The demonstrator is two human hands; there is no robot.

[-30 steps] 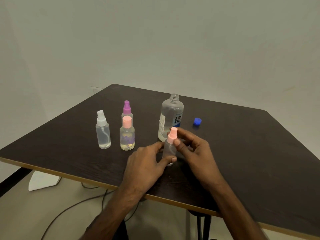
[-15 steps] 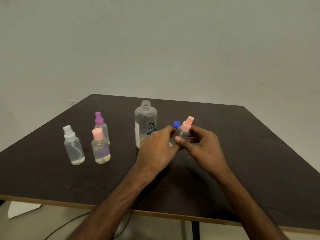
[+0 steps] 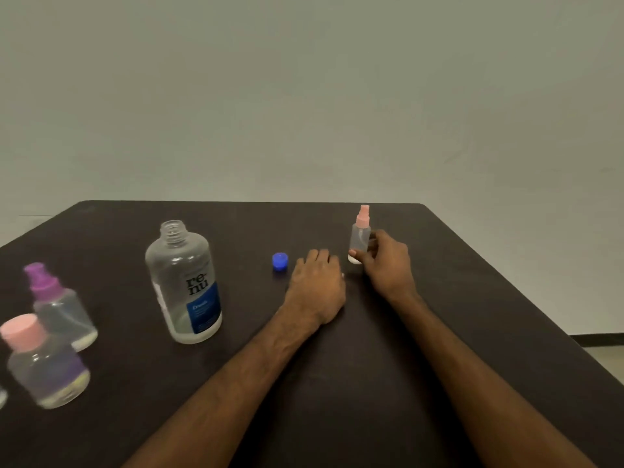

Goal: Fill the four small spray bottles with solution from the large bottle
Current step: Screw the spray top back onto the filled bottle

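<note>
- At the far left edge only a sliver of a clear bottle [image 3: 1, 398] shows; the rest is cut off, so I cannot tell its cap.
- Next to it the pink-capped bottle [image 3: 45, 364] and the purple-capped bottle [image 3: 59, 307] stand close together on the bench [image 3: 506, 332], both blurred; half a second ago they sat nearer the middle of my view.
- The large bottle [image 3: 184, 285] stands upright and uncapped, with only a little liquid visible at its base; its small print is unreadable.
- The blue cap [image 3: 280, 261] lies on the bench, just left of my left hand; earlier my hands partly hid it.
- My left hand [image 3: 317, 285] rests palm down, fingers loosely together and gripping nothing; it has let go of the small bottle.
- My right hand [image 3: 386, 261] is wrapped around the lower part of the small spray bottle [image 3: 360, 236], which stands upright on the bench, no longer lifted and tilted. My fingers cover part of its body.
</note>
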